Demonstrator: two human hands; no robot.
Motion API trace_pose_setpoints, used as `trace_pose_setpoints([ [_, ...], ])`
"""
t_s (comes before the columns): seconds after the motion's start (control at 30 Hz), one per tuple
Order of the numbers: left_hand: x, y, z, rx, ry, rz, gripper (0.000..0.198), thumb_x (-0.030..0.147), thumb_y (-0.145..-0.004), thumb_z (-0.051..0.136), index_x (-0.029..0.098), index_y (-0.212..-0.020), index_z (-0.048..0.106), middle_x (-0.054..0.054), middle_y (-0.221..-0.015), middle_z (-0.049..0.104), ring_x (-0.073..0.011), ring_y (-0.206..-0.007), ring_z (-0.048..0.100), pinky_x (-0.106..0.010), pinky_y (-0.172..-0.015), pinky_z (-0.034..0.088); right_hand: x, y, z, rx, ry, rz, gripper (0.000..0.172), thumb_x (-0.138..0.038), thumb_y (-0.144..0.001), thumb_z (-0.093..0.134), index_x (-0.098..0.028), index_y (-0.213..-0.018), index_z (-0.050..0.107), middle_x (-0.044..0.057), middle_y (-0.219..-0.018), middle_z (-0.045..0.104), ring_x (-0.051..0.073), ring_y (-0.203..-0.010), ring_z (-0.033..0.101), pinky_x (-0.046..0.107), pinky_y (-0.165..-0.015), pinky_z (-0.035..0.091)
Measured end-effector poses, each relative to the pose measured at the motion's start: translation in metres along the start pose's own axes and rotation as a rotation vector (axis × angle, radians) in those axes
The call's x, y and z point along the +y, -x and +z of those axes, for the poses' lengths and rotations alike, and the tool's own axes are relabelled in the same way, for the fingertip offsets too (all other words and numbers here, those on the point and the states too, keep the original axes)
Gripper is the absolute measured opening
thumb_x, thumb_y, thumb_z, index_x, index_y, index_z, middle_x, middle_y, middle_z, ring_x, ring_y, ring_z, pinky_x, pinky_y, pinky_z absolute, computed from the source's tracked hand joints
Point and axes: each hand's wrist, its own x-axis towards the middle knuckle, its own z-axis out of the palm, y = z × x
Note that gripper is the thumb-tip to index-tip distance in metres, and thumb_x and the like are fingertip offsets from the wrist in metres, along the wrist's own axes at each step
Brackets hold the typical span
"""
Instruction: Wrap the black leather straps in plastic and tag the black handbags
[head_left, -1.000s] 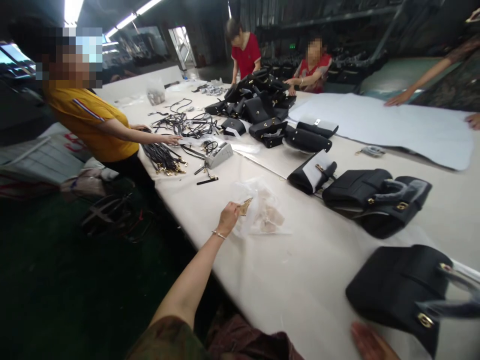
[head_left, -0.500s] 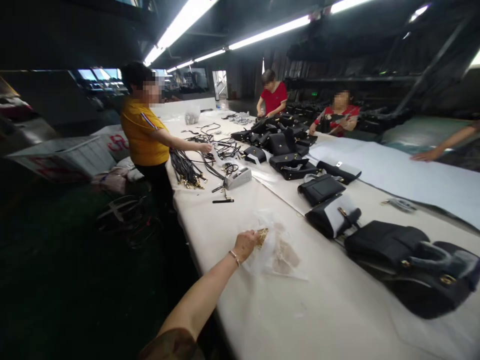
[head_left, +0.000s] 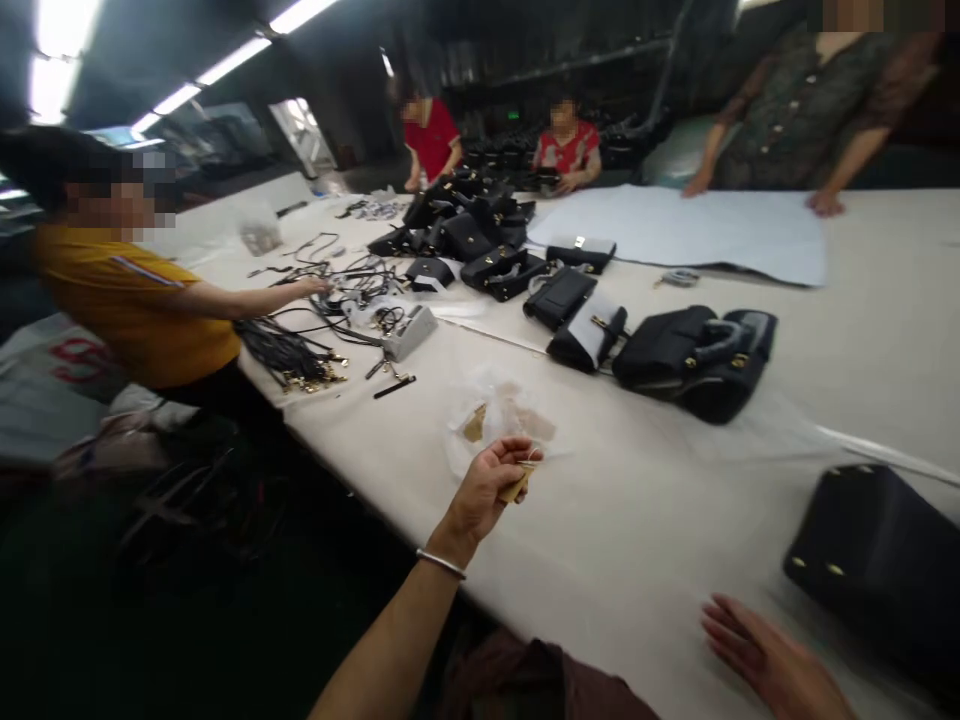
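Black handbag (head_left: 877, 570), right of the plastic bag (head_left: 484, 385) and nearer me: likely bulky, best held by its sides. My right hand (head_left: 769, 650), near it, is extended, gripping nothing. My left hand (head_left: 480, 490) pinches a gold tag (head_left: 516, 487) just my side of the plastic bag: probably light, stiff; hold edges. Counts: nearest handbag, 1; plastic bag, 1; tags held, unclear.

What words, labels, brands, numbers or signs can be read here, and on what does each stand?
No text reads with certainty.
White bin: red marking, perhaps "S", too blurred to confirm.
Green sign: too small.
Gold-coloured tag in the left hand: no legible text.
Handbag clasp: too small to read.
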Motion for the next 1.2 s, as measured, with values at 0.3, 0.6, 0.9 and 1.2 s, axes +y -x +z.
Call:
trace_pose_setpoints([
  [0.3,-0.062,0.014,0.094,-0.423,-0.021,-0.397,0.045,0.017,-0.066,0.079,0.014,-0.109,0.065,-0.007,-0.095,0.070,-0.0121,-0.070,0.061,-0.024,-0.062,0.046,-0.020,0.106,0.082,-0.692,-0.206,-0.065,0.046,-0.054,-0.086,0.068,-0.021,-0.118,0.068,0.012,-0.125,0.068,0.027,-0.114,0.062,0.044,-0.095,0.051],
  [0.6,-0.101,0.023,0.116,-0.539,-0.237,-0.437,0.046,0.032,-0.072,0.082,0.014,-0.110,0.063,-0.001,-0.080,0.064,-0.0102,-0.063,0.060,-0.022,-0.060,0.045,-0.016,0.106,0.038,-0.382,-0.368,-0.151,0.037,-0.042,-0.069,0.087,-0.016,-0.090,0.074,0.004,-0.079,0.072,0.014,-0.073,0.064,0.028,-0.071,0.051],
  [0.9,-0.134,0.007,0.127,-0.501,-0.313,-0.448,0.046,0.030,-0.069,0.082,0.016,-0.107,0.061,0.002,-0.076,0.063,-0.0100,-0.068,0.058,-0.022,-0.068,0.043,0.002,0.114,-0.020,-0.414,-0.166,-0.099,0.043,-0.049,-0.075,0.080,-0.013,-0.096,0.070,-0.006,-0.054,0.049,0.008,-0.051,0.039,0.023,-0.053,0.030],
  [1.2,-0.199,-0.005,0.188,-0.897,-0.750,-0.576,0.035,0.033,-0.074,0.073,0.015,-0.104,0.065,-0.002,-0.086,0.066,-0.0108,-0.067,0.057,-0.022,-0.062,0.042,0.000,0.112,-0.116,-0.090,-0.067,-0.403,0.036,-0.045,-0.074,0.080,-0.018,-0.058,0.061,0.006,-0.103,0.067,0.020,-0.094,0.056,0.030,-0.080,0.042],
])
